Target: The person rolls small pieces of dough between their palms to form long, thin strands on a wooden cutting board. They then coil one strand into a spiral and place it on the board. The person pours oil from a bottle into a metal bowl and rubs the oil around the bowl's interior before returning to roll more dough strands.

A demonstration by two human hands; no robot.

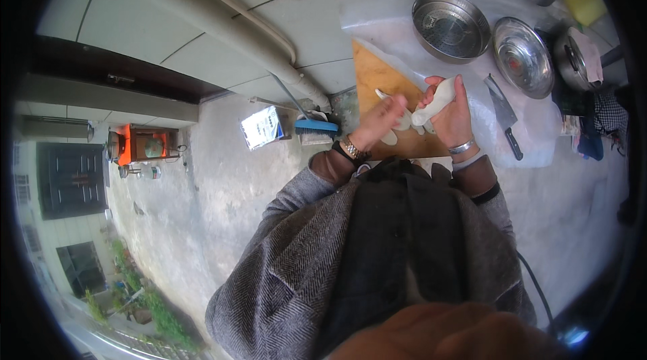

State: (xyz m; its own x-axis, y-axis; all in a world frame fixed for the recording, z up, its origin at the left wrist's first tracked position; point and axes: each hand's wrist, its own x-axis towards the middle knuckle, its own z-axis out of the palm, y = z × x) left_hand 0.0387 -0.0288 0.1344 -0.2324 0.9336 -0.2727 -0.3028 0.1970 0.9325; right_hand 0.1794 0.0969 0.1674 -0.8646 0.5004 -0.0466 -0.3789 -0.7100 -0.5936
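Observation:
My right hand is closed around a long white, soft-looking piece of food and holds it upright above a wooden cutting board. My left hand reaches in from the left, its fingers pinched on the lower end of the same white piece. More white bits lie on the board under the hands. There is a watch on my left wrist and a bangle on my right wrist. Both arms are in grey herringbone sleeves.
A cleaver lies on clear plastic sheet right of the board. Behind it stand a steel basin, a shallow steel dish and a pot. A blue brush lies left of the board. A concrete surface spreads to the left.

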